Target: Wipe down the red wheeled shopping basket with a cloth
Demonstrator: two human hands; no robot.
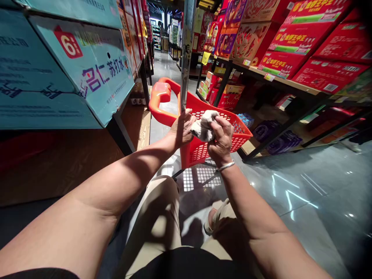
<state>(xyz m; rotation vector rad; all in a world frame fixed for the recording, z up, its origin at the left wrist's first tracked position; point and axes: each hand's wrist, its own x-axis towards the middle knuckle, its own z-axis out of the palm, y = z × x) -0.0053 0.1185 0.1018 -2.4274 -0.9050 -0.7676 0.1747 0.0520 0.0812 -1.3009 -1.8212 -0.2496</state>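
Observation:
My left hand [182, 130] is closed round a silvery upright metal pole [186, 50] that rises from the near corner of a red plastic shopping basket [232, 133]. My right hand [221, 137] is closed on a crumpled white cloth [204, 124], held against the basket's near rim, right beside the left hand. The basket has a red handle [159, 97] at its far end and stands on the glossy floor. A silver bangle [226, 166] circles my right wrist.
Light-blue cartons [87, 66] fill the left shelf, which has a dark frame. Red boxes [302, 42] line the right shelves, with packs below. The grey tiled aisle [305, 201] runs ahead between them. My beige trouser legs [157, 221] and a sandalled foot [216, 217] are below.

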